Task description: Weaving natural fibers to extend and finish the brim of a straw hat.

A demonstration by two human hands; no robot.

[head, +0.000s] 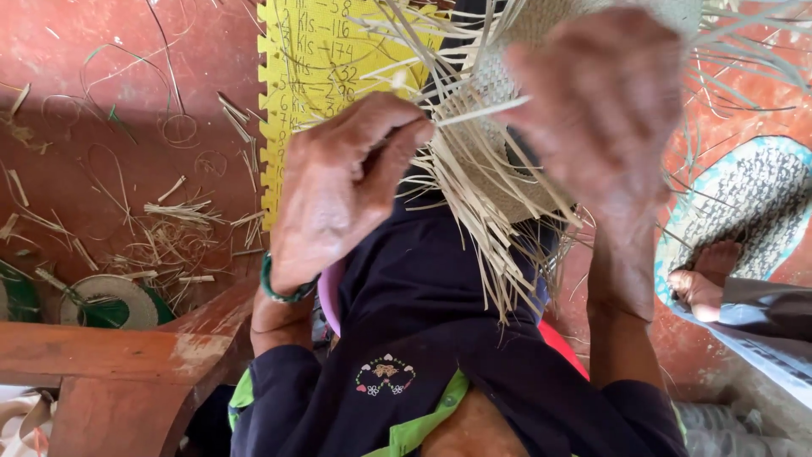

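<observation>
My left hand [342,182] pinches a pale straw strand [482,111] between thumb and fingers — the strand juts out toward my right hand [605,110], which is blurred, fingers curled over the half-woven straw piece [499,169]; I cannot tell how tightly it grips. Loose ends fan down below both hands over my dark lap. A yellow foam mat [326,63] lies just beyond my left hand.

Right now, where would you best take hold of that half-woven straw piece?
Probably by the tightly woven part, coming from the right, where the right hand already covers it. The loose strands hang down as a fringe and would likely bend. The left hand pinches one strand.
</observation>
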